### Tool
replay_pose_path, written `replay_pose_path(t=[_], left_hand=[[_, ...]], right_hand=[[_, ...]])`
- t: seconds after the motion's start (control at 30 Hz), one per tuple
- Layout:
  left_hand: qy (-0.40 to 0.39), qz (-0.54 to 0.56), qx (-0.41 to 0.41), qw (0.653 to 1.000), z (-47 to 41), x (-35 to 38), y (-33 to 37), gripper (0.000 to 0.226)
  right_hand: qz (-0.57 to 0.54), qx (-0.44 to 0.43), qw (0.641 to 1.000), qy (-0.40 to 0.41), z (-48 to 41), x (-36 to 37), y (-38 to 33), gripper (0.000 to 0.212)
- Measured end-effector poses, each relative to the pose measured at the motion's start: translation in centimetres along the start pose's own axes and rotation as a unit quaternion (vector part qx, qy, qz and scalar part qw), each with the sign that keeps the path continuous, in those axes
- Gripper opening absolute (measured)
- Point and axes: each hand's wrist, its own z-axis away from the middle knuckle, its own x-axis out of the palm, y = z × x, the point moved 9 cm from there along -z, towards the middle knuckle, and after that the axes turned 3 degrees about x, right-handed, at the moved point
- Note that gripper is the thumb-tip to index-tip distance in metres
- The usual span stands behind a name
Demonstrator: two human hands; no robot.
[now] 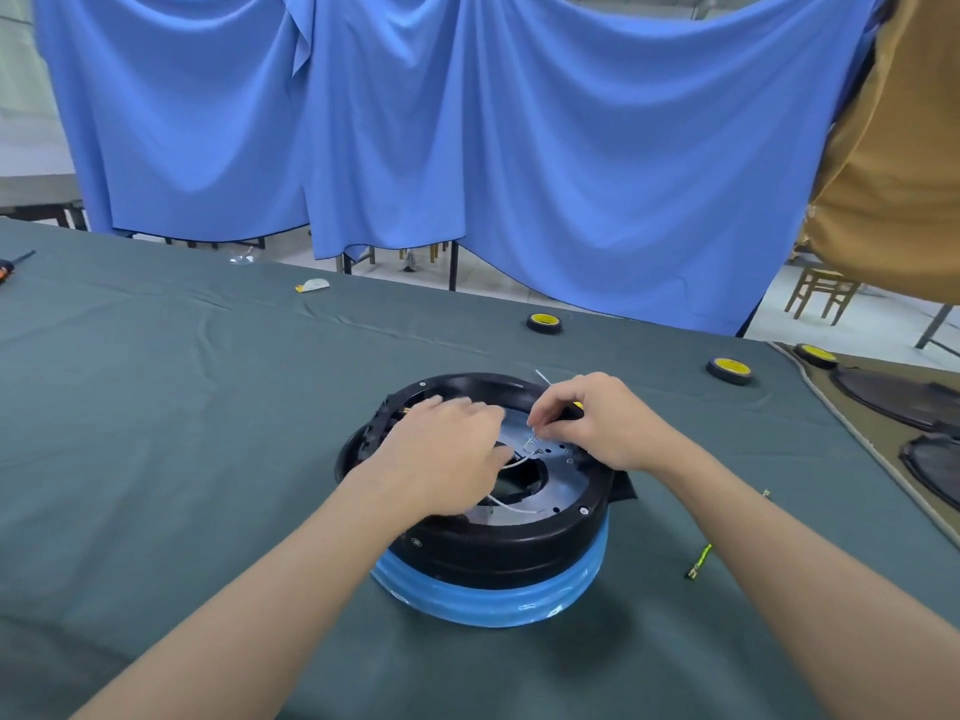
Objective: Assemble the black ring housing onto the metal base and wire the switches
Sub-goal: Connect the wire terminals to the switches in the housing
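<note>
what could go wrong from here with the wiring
The right hand pinches a thin white wire over the metal base; a hard tug might pull it loose or snag it on the centre opening's edge. The left hand covers part of the black ring housing, so it may hide where the wire runs.

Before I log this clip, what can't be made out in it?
Head view throughout.
Grip of left hand: motion-blurred.
End of white wire: hidden inside the pinch of right hand.
Rest of orange-handled tool: cut by left edge.
Connector on green-yellow wire: too small.
</note>
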Motion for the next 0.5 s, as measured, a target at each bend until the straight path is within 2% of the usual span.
replay_pose_path(t=[0.1, 0.23, 0.3, 0.4, 0.5], left_hand=[[-0.022, 0.099, -0.001, 0.995, -2.4, -0.8, 1.1, 0.037], [-0.009, 0.244, -0.024, 0.969, -4.3, -0.8, 1.5, 0.023], [0.014, 0.265, -0.030, 0.964, -4.2, -0.4, 1.2, 0.020], [0.040, 0.278, -0.042, 0.959, -3.9, 0.3, 0.5, 0.022], [0.059, 0.286, -0.036, 0.956, -4.1, 0.2, 0.4, 0.025]], right_hand=[[-0.038, -0.001, 0.999, 0.014, 0.3, -0.3, 0.2, 0.021], [-0.077, 0.012, 0.997, 0.027, 0.8, -0.6, 0.4, 0.023], [-0.101, 0.030, 0.993, 0.045, 1.2, -0.8, 0.8, 0.017], [-0.150, 0.091, 0.974, 0.140, 2.5, -1.6, 2.1, 0.010], [-0.197, 0.166, 0.946, 0.196, 4.5, -1.4, 3.1, 0.018]])
